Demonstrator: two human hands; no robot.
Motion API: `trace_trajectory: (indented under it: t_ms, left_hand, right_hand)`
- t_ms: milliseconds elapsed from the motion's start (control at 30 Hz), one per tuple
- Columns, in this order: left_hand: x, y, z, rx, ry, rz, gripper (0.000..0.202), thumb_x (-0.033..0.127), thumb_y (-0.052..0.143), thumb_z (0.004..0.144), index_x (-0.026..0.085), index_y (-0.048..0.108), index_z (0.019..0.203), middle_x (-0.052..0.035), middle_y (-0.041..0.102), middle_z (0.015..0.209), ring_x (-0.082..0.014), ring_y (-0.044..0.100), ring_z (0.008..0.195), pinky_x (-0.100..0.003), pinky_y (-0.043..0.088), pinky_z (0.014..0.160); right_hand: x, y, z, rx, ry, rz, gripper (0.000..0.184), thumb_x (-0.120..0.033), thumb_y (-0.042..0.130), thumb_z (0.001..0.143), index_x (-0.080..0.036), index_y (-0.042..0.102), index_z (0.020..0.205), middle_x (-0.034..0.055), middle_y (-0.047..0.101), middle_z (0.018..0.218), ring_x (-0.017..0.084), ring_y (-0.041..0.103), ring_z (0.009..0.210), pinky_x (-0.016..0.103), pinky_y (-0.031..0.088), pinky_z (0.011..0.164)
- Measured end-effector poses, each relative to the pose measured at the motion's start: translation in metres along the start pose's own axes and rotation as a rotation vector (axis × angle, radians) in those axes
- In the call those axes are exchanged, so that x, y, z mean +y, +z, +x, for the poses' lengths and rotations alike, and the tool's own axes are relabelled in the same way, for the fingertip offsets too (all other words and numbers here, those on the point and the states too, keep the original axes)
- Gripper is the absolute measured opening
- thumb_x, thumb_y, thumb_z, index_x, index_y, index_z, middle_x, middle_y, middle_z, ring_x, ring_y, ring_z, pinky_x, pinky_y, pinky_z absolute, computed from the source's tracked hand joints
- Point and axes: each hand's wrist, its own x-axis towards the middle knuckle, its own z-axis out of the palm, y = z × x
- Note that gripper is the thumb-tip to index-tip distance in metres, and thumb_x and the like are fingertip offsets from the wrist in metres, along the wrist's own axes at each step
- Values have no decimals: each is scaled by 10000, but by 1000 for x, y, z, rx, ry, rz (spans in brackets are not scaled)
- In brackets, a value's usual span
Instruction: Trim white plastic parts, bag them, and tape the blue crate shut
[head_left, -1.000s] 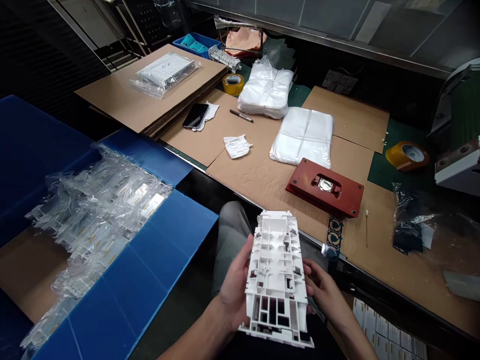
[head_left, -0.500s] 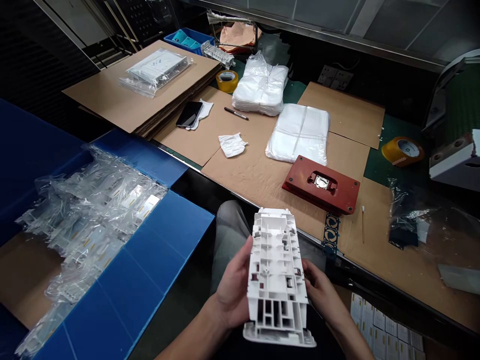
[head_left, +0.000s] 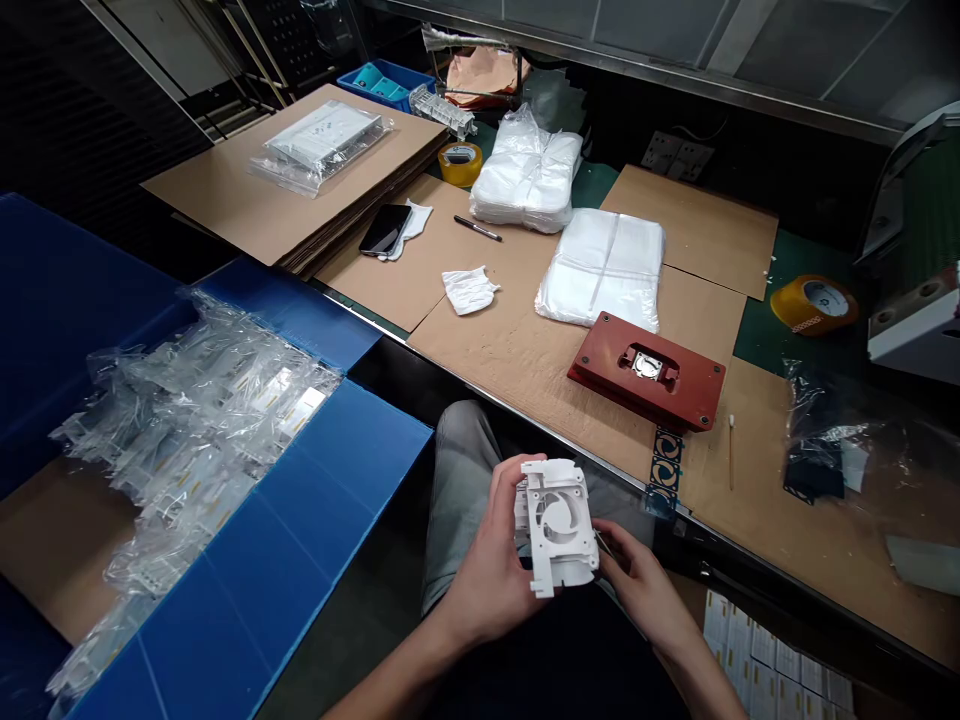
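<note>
My left hand (head_left: 491, 560) is closed around a white plastic housing (head_left: 561, 525) above my lap. The housing is turned end-on, showing a round opening with curved spokes, like a fan mount. At its right edge is my right hand (head_left: 637, 575), thumb and fingers pinched together. Something thin and dark shows at those fingertips, too small to name. On the bench in front lies a red fixture block (head_left: 645, 370) with a small metal piece (head_left: 648, 367) in its recess. A dark strip with fan-shaped cutouts (head_left: 665, 470) hangs over the bench edge.
To the left, an open blue box (head_left: 322, 500) contains several bagged white parts (head_left: 225, 410). Stacks of plastic bags (head_left: 604, 265), a phone (head_left: 385, 230), a pen (head_left: 478, 228), tape (head_left: 814, 303) and a cotton swab (head_left: 731, 450) lie on the bench. Cardboard sheets (head_left: 217, 205) are stacked at back left.
The housing has been turned from its long ribbed inner side to its end with the round opening. My left hand now grips higher on it; my right hand stays at its right side.
</note>
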Motion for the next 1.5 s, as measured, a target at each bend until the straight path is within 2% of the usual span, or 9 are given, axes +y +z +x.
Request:
trace_trajectory:
  t_ms: [100,267,433,667,933,1133,1333,1433,1500]
  left_hand:
    - [2,0,0,-2,-2,104,922,107,832,665,246,341,1432,-153,388,1522,-372,441,1374,-482,314,1183]
    - [5,2,-2,11,15,115,846,190,828,712,249,375,1424,-142,487,1421,-358,507,1303,-512,371,1144]
    - [0,5,-1,43,-11,62,891,223,884,654,265,424,1416,-122,535,1382,-355,530,1280,-491,400,1122]
    - [-4,6,-3,39,-65,32,972,245,895,637,278,393,1468,-105,581,1324,-351,557,1244,-496,410,1114]
    - [-5,3,2,5,14,99,904,273,898,648,285,418,1415,-114,522,1411,-355,518,1295,-518,383,1137]
    - [-2,5,0,18,4,85,889,247,891,653,260,418,1405,-127,525,1385,-366,508,1304,-530,367,1144]
    - [-2,5,0,11,26,85,885,229,890,651,254,423,1403,-120,542,1343,-367,503,1306,-543,345,1158]
    - [-3,5,-1,9,35,119,907,253,893,652,235,394,1409,-133,540,1343,-354,540,1264,-531,364,1147]
    - [-1,6,-1,33,33,151,897,265,887,658,241,372,1391,-133,533,1341,-337,575,1219,-523,408,1116]
  right_hand:
    - [2,0,1,4,-1,-13,538,-620,631,876,-214,676,1226,127,702,1256,302,655,1132,407,519,992]
    - [4,0,1,73,-8,-36,553,-637,660,837,-217,705,1194,132,721,1230,329,657,1142,429,529,983]
    - [7,1,2,75,-16,-35,535,-614,671,839,-218,701,1197,127,720,1242,324,652,1165,440,505,1022]
    - [13,-2,3,41,-39,-45,458,-531,668,869,-219,681,1204,123,703,1279,326,637,1191,457,456,1074]
    - [18,-3,4,40,-41,-47,434,-517,650,891,-228,675,1214,116,694,1295,321,624,1216,443,458,1073]
    - [22,-3,4,42,-51,-68,436,-491,660,885,-218,669,1225,117,698,1283,318,628,1199,444,451,1077]
    - [15,-1,2,52,-55,-59,421,-490,644,896,-214,675,1213,129,700,1274,331,626,1190,464,443,1077]
    - [10,1,0,107,-49,-5,417,-495,686,868,-205,695,1168,120,714,1216,321,635,1150,436,472,1035]
    - [5,3,-3,198,-24,74,421,-506,717,846,-192,703,1127,88,734,1043,275,668,990,374,532,898]
